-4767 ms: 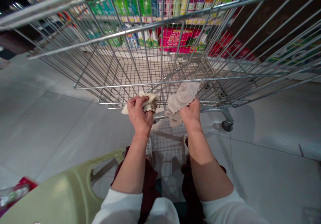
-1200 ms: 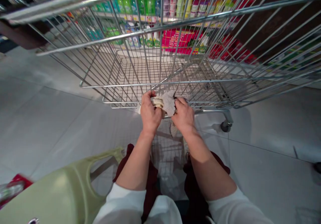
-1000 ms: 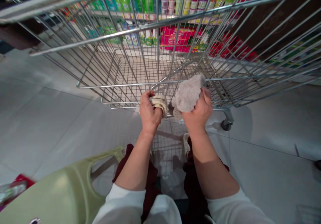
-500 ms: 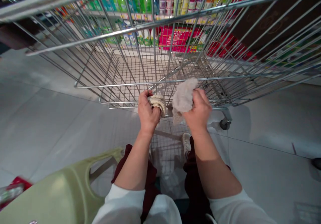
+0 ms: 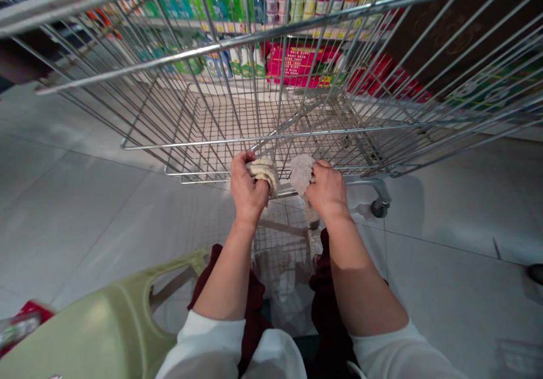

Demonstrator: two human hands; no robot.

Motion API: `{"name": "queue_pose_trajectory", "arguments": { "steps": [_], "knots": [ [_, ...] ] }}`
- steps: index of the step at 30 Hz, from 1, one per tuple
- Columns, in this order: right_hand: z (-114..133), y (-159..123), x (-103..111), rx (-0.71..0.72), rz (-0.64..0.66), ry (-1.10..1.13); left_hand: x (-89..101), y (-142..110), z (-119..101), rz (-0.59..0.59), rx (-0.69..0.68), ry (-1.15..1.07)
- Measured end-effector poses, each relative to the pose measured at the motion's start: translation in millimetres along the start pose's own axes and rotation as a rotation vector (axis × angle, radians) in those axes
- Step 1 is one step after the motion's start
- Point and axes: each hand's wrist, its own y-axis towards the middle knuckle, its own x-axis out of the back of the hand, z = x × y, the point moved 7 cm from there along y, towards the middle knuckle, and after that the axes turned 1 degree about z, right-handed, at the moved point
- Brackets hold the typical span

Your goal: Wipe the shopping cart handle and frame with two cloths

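Observation:
My left hand [image 5: 246, 189] is closed around a bunched cream cloth [image 5: 263, 173], near the lower rail of a metal shopping cart [image 5: 220, 140]. To its right, my right hand [image 5: 327, 189] grips a greyish-white cloth [image 5: 301, 173], part of which hangs down below the fingers. Both hands are at the cart's lower edge, a short gap between the two cloths. Whether either cloth touches the wire cannot be made out.
A pale green plastic stool [image 5: 93, 322] stands at my lower left, with a red package [image 5: 31, 317] beside it. Beyond the cart, store shelves hold green bottles [image 5: 203, 0] and pink packs [image 5: 292, 65]. A cart wheel [image 5: 379, 208] rests on the tiled floor.
My right hand has moved down and slightly left with its cloth, which now lies lower. The left hand has barely shifted and still holds its cloth.

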Motion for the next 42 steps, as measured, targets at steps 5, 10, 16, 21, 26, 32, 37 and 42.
{"name": "queue_pose_trajectory", "arguments": {
  "steps": [5,10,16,21,26,32,37,42],
  "knots": [
    [-8,-14,47,0.058,-0.496,0.136,0.8,-1,-2,-0.007,-0.022,0.004],
    [-22,-18,59,-0.003,-0.639,0.181,1.3,0,-1,-0.006,-0.022,0.009],
    [-21,1,14,-0.112,-0.081,0.009,1.4,0,0,-0.006,-0.019,0.012],
    [-20,-1,21,-0.059,-0.158,0.046,0.6,0,0,-0.010,-0.029,0.001],
    [-31,-18,69,-0.038,-0.675,0.194,0.3,0,0,-0.011,-0.037,-0.003],
    [-40,1,35,-0.172,-0.198,0.048,0.4,0,2,-0.014,-0.027,0.002],
    [-40,4,18,-0.214,-0.049,-0.046,-0.5,0,3,-0.004,-0.026,-0.002],
    [-37,-8,58,-0.105,-0.487,0.117,-0.6,0,2,-0.004,-0.036,-0.001]
  ]
}}
